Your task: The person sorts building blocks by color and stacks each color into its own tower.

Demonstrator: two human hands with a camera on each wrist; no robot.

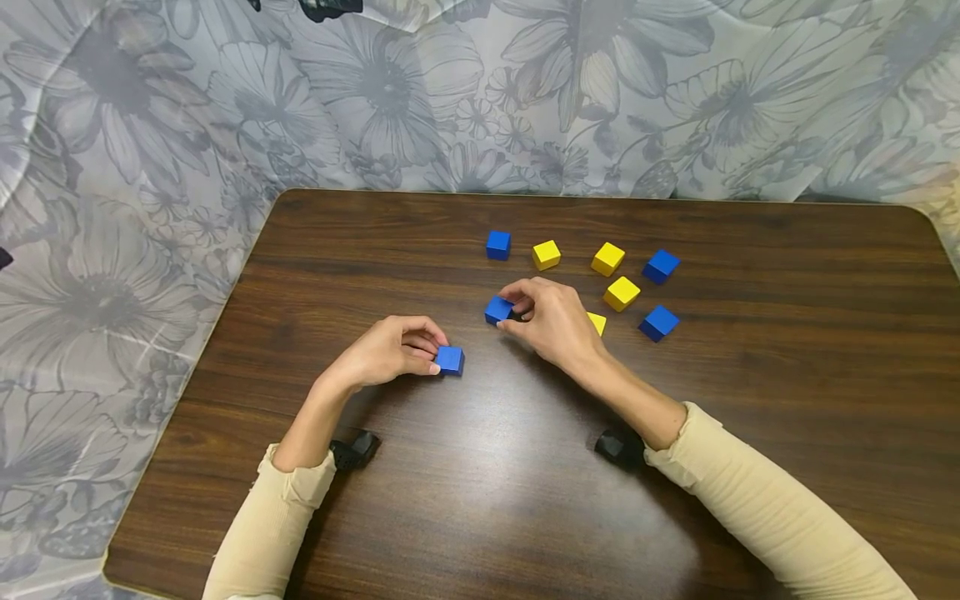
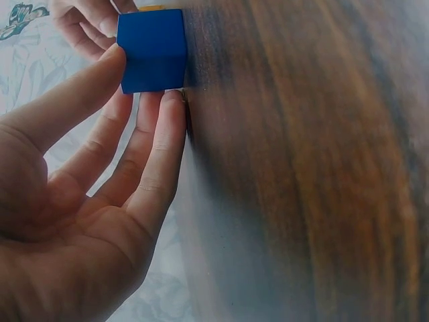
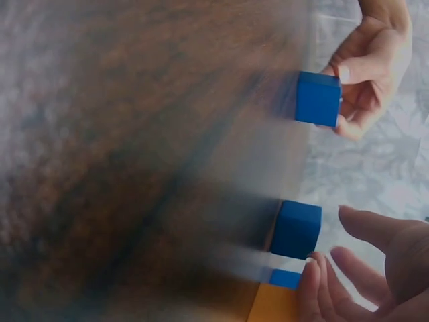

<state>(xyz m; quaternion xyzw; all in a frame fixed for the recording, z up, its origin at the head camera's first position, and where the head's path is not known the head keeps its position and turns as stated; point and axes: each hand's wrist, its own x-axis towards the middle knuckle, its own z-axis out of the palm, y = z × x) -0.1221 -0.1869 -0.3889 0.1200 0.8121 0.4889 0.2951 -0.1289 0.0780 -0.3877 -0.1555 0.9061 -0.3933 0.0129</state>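
Note:
My left hand (image 1: pixel 390 350) pinches a blue cube (image 1: pixel 450 360) near the middle of the table. In the left wrist view, thumb and fingertips touch opposite sides of that cube (image 2: pixel 153 50). Farther back and to the right, my right hand (image 1: pixel 551 321) is at a second blue cube (image 1: pixel 498 311). The right wrist view shows a gap between the right thumb (image 3: pixel 365 225) and this cube (image 3: pixel 296 229), with the fingertips close by its lower corner. Past the right hand, a yellow cube (image 1: pixel 597 323) is partly hidden by it.
Behind the hands lie a blue cube (image 1: pixel 498 245) and a yellow cube (image 1: pixel 547 255). More yellow cubes (image 1: pixel 607 259) (image 1: pixel 622 293) and blue cubes (image 1: pixel 662 267) (image 1: pixel 659 323) lie to the right. The brown wooden table (image 1: pixel 787 350) meets a flowered cloth (image 1: pixel 390 92) at its back.

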